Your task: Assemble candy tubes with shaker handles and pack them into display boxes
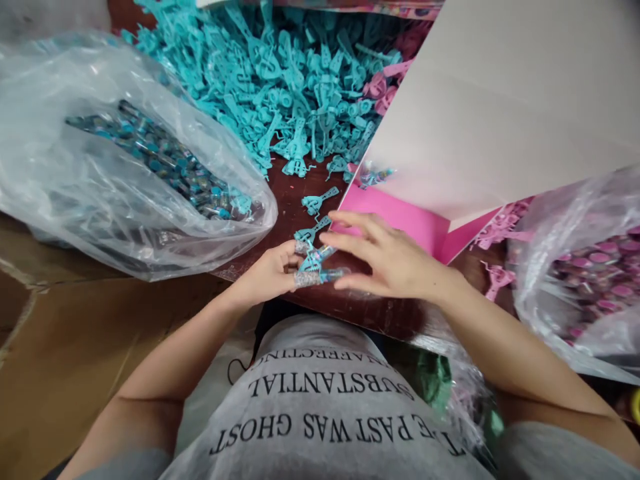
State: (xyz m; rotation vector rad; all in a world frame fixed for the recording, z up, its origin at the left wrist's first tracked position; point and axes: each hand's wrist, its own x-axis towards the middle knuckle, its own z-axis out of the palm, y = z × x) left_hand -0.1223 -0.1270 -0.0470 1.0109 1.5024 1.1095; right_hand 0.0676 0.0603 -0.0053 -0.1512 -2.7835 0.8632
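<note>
Left hand [267, 273] pinches teal clip [312, 262] beside near tube [333, 274]; right hand [395, 257] spread, contact unclear. Likely joining; calls for alignment.

Near the near edge of the counter [287, 190], the left hand [273, 270], two digits taped, pinches a turquoise clip [311, 262]; the right hand [395, 257] curves beside it, fingers parted. A turquoise heap [300, 80] lies toward the far edge.

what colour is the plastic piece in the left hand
Turquoise: the plastic piece in the left hand, seen in the head view.
</note>
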